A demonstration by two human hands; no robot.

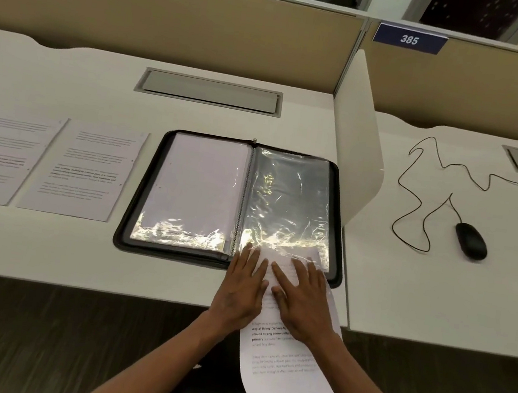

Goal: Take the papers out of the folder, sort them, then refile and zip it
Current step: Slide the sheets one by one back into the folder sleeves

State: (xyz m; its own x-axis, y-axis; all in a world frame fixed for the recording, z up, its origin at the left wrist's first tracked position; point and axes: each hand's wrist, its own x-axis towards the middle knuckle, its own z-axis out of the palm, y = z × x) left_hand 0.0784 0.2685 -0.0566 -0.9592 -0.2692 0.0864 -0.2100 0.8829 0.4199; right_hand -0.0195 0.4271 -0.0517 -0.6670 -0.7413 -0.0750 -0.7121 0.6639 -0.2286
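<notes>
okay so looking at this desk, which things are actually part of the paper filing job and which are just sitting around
Part of the job:
open zip folder with clear sleeves
printed sheet under both hands, its top edge at the right-hand sleeve
left hand, right hand, both flat on it
two printed sheets laid out left of the folder

Just lying about:
corded mouse on the next desk
number sign 385
cable hatch
</notes>
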